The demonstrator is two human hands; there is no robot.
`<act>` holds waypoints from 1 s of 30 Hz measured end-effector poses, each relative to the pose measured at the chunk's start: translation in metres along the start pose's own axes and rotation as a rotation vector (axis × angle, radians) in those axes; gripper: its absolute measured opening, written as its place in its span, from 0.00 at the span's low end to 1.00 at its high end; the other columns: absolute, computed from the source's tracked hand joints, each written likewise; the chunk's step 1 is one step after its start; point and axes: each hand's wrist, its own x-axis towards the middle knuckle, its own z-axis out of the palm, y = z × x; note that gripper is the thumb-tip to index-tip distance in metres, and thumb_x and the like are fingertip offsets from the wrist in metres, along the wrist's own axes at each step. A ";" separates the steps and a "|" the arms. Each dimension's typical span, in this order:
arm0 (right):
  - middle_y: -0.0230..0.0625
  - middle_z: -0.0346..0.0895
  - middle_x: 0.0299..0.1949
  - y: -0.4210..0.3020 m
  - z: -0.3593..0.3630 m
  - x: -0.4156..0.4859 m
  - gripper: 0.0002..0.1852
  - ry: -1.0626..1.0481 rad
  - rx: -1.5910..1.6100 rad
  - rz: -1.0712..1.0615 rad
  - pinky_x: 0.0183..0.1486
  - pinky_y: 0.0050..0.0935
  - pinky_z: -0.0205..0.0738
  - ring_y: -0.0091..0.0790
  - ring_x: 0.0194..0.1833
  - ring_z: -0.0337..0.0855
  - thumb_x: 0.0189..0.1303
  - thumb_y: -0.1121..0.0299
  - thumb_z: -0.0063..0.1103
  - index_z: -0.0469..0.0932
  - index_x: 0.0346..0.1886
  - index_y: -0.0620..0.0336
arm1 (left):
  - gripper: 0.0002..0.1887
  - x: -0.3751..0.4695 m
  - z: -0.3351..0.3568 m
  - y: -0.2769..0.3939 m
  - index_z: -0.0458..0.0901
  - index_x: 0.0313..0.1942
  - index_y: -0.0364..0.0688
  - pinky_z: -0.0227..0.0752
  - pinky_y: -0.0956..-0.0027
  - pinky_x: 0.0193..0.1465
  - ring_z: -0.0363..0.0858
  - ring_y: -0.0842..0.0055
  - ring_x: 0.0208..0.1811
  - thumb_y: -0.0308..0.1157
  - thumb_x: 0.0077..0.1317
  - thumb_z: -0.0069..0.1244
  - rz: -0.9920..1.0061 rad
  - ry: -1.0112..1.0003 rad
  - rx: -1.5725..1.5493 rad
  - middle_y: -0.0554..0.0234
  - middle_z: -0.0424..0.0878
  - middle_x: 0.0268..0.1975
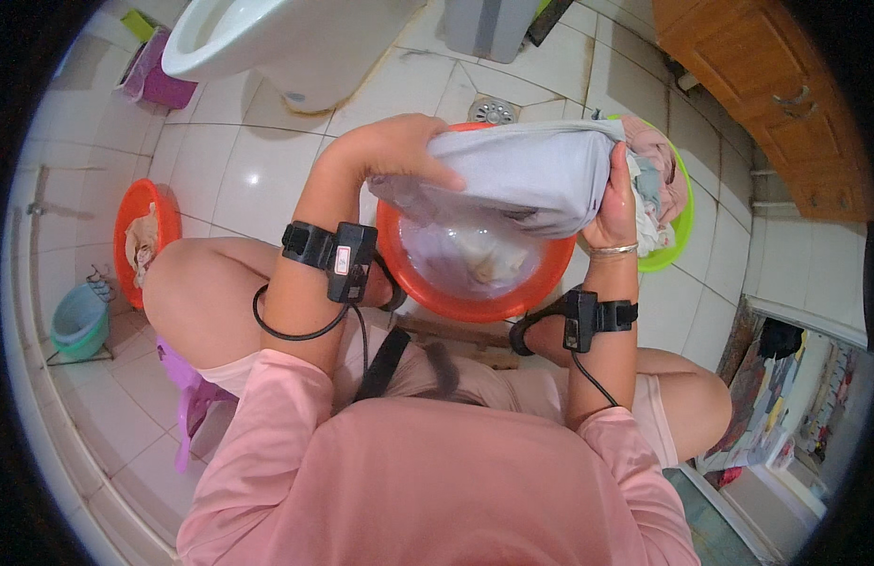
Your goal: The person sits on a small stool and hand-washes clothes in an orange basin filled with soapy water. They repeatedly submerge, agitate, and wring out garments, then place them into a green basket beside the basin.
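Observation:
A pale grey-blue wet cloth garment [522, 170] is stretched between my two hands above an orange-red plastic basin [472, 311]. My left hand [409, 152] grips one end, thumb over the fabric. At the other end, my right hand [614, 198] holds the garment, its palm and fingers against the edge. Cloudy water [437, 247] fills the basin, with a light-coloured cloth [493, 262] partly under the surface. Beyond my right hand, a lime-green basin [685, 219] holds pink, white and grey-blue clothes [653, 170]. The far rim of the orange-red basin is mostly hidden by the garment.
A second orange-red basin [125, 283] with beige cloth stands at left, near nested teal and blue basins [79, 332]. A toilet [295, 56], a purple bin [169, 85], a floor drain [492, 110] and a grey bin [483, 32] lie ahead. Wooden cabinets [770, 92] are at right; a purple plastic stool [189, 396] is beneath me.

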 end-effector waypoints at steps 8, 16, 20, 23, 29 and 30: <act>0.40 0.79 0.59 -0.012 0.013 -0.004 0.28 0.097 -0.170 -0.069 0.63 0.39 0.75 0.37 0.59 0.81 0.77 0.48 0.44 0.73 0.63 0.64 | 0.27 -0.001 -0.007 -0.005 0.84 0.49 0.36 0.73 0.70 0.52 0.81 0.76 0.44 0.47 0.56 0.65 0.049 0.210 -0.514 0.63 0.86 0.42; 0.41 0.78 0.58 -0.026 0.010 -0.006 0.29 0.251 -0.388 -0.012 0.62 0.36 0.75 0.36 0.57 0.81 0.73 0.51 0.54 0.70 0.65 0.66 | 0.22 0.005 0.007 0.007 0.79 0.56 0.40 0.72 0.73 0.55 0.78 0.81 0.48 0.44 0.68 0.59 0.207 0.326 -0.835 0.70 0.82 0.48; 0.36 0.72 0.64 0.008 0.023 -0.010 0.39 0.139 -0.405 0.092 0.66 0.36 0.69 0.33 0.63 0.73 0.64 0.49 0.67 0.63 0.71 0.61 | 0.19 0.022 0.030 0.028 0.78 0.58 0.41 0.72 0.74 0.56 0.78 0.80 0.50 0.40 0.72 0.55 0.326 0.264 -0.476 0.69 0.80 0.50; 0.38 0.75 0.60 0.038 0.036 -0.002 0.31 -0.146 -0.943 -0.070 0.61 0.34 0.72 0.33 0.60 0.76 0.62 0.63 0.68 0.69 0.66 0.63 | 0.18 0.040 0.047 0.031 0.78 0.59 0.42 0.73 0.73 0.56 0.78 0.77 0.51 0.37 0.72 0.54 0.657 0.213 -0.134 0.65 0.79 0.51; 0.50 0.83 0.49 0.031 0.056 0.005 0.23 0.190 -0.198 0.009 0.56 0.41 0.80 0.44 0.51 0.85 0.72 0.63 0.56 0.68 0.63 0.69 | 0.24 0.031 0.043 -0.006 0.76 0.61 0.41 0.72 0.63 0.62 0.79 0.65 0.58 0.27 0.64 0.56 0.038 0.233 -0.112 0.54 0.80 0.59; 0.52 0.80 0.56 0.027 0.060 0.005 0.25 0.167 -0.155 -0.001 0.62 0.48 0.76 0.49 0.57 0.82 0.76 0.59 0.50 0.66 0.66 0.68 | 0.25 0.026 0.051 -0.011 0.75 0.62 0.39 0.71 0.65 0.64 0.78 0.66 0.61 0.22 0.63 0.54 -0.071 0.070 0.126 0.52 0.80 0.59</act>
